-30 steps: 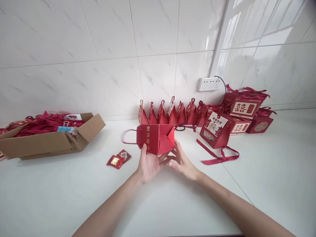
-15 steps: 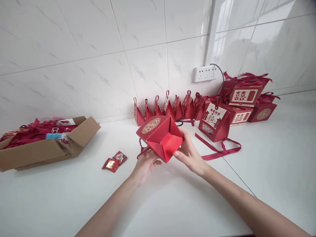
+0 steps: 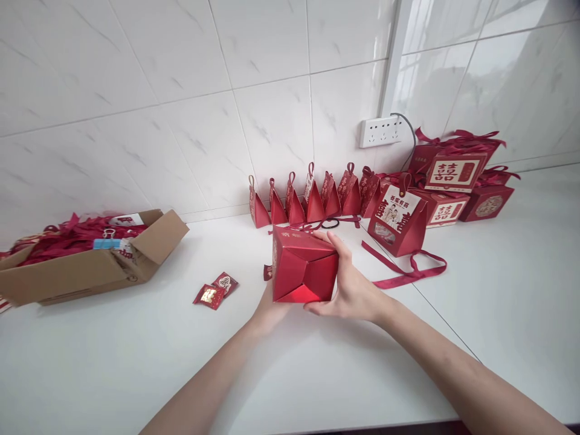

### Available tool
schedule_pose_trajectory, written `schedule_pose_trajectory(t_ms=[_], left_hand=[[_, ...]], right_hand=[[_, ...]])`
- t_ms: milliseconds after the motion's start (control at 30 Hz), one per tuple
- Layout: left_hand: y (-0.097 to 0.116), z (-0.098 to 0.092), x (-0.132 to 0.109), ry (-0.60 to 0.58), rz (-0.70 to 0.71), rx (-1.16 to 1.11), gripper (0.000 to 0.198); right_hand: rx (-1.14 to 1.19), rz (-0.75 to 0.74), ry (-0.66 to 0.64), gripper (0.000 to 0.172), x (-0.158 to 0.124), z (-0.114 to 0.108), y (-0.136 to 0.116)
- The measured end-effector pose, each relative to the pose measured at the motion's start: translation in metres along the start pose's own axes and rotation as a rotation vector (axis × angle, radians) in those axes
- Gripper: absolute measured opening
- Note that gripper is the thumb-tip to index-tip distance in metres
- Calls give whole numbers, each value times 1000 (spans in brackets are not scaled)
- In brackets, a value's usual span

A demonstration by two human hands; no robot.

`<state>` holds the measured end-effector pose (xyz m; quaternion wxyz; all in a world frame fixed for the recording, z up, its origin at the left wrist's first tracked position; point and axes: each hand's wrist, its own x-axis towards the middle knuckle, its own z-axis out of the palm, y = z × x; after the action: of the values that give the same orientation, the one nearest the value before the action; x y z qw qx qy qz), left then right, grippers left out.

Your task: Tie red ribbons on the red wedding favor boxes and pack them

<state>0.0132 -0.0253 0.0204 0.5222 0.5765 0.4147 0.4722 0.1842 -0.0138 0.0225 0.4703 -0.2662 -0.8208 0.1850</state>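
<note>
A red paper gift box (image 3: 312,275) hangs over the middle of the white table, its folded bottom turned towards me and the bottom flaps lying nearly flat. My right hand (image 3: 351,287) grips its right side, thumb below and fingers over the top edge. At the lower left side of the box is my left hand (image 3: 270,311); its fingers are hidden behind the box. A small dark red tab (image 3: 267,272) shows at the left of the box. Two red wrapped packets (image 3: 211,296) lie on the table to the left.
An open cardboard carton (image 3: 90,278) full of red ribbons stands at the left. Several small red peaked boxes (image 3: 290,205) line the wall. A larger box (image 3: 399,220), a loose ribbon (image 3: 417,277) and stacked gift boxes (image 3: 487,202) are at the right, below a power strip (image 3: 381,132).
The box has turned so that its bottom faces me more squarely, and the open flaps have come inward to cover the bottom. My left fingers have gone behind it.
</note>
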Motion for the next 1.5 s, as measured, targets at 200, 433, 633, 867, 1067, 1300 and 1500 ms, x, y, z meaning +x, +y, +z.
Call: schedule_pose_trajectory(t_ms=[200,433,633,867,1067,1300,1500], left_hand=[[-2,-10,9,41,-259,-434,24],[9,-16,7,-13,-315,-473,55],[10,-17,5,-91,-343,-527,58],[1,-16,0,-438,-468,-675,64],[4,-18,6,-157,-350,-516,49],[13,-29,7,-89,-386,-208,52],[9,-20,2,-24,-380,-134,46]], right_hand=[[-209,20,63,104,3,-7,15],[-161,-1,-232,90,-1,-4,10],[-103,72,-124,58,0,0,7],[6,146,46,46,0,5,7],[239,287,221,47,5,-6,11],[614,759,95,20,12,-26,25],[923,926,-344,9,11,-22,6]])
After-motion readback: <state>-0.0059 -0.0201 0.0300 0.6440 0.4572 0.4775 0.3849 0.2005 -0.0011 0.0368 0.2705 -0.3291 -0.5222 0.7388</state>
